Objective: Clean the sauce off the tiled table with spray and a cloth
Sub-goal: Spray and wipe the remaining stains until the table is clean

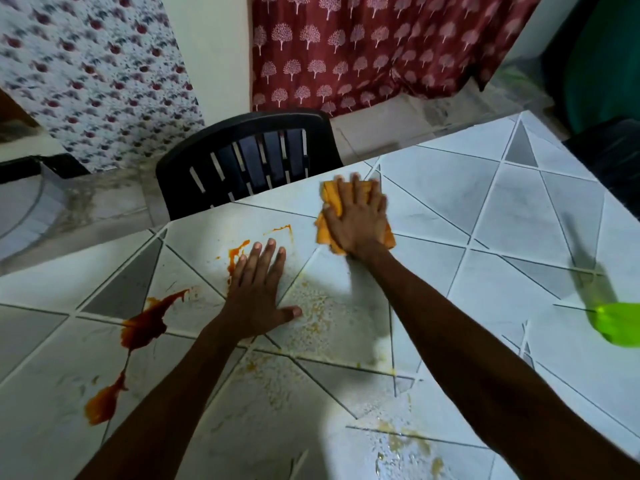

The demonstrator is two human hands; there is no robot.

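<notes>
My right hand (356, 220) presses flat on an orange cloth (330, 199) near the far edge of the tiled table (502, 209). My left hand (258, 292) lies flat on the tiles with fingers spread, holding nothing. Thick red-orange sauce (143, 327) streaks the table to the left of my left hand, with smaller splashes (237, 254) by its fingertips. A wet, speckled, yellowish smear (318, 317) covers the tiles between my arms. A bright green object (616, 323), blurred and cut off by the frame, sits at the right edge; I cannot tell whether it is the spray.
A black plastic chair (249, 161) stands against the table's far edge. Behind it hang a red tree-print curtain (363, 46) and a floral-patterned one (97, 74). A dark object (609, 154) stands off the table's far right corner.
</notes>
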